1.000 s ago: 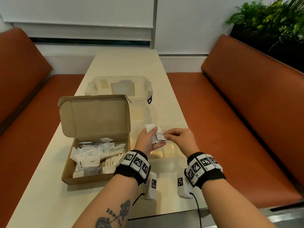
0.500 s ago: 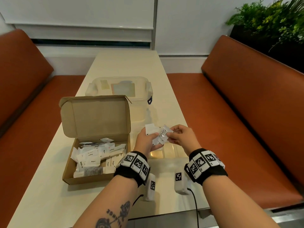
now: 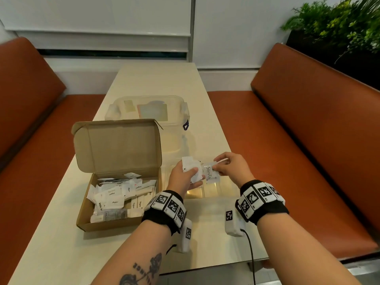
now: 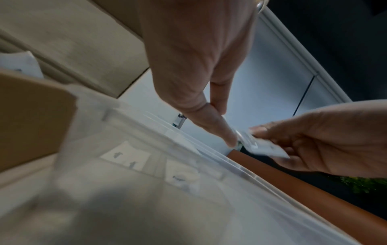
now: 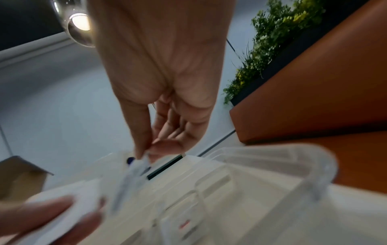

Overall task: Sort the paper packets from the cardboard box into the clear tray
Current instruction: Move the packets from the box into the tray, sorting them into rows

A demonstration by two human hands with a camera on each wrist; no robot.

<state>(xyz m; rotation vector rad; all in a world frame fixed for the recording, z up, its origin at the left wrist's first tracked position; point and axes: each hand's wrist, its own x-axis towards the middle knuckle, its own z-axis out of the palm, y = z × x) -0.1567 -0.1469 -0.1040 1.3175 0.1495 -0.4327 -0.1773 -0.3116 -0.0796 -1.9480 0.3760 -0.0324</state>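
Packets of white paper are split between two places: a loose heap lies in the open cardboard box [image 3: 115, 202], some printed "Pepper" and "Sugar", and a small bunch [image 3: 190, 167] sits in the left hand [image 3: 182, 178], thumb and fingers curled round it. One packet marked "Stevia" [image 3: 209, 172] is pinched at its edge between the thumb and fingers of the right hand [image 3: 232, 169], just beside the bunch. Both hands are held above the clear tray [image 3: 224, 191], which stands on the table [image 3: 216, 247] just right of the box; the wrist views show a few packets already lying in its compartments. A clear tub [image 3: 148, 110] stands behind the box, and orange benches [image 3: 308, 140] flank the table.
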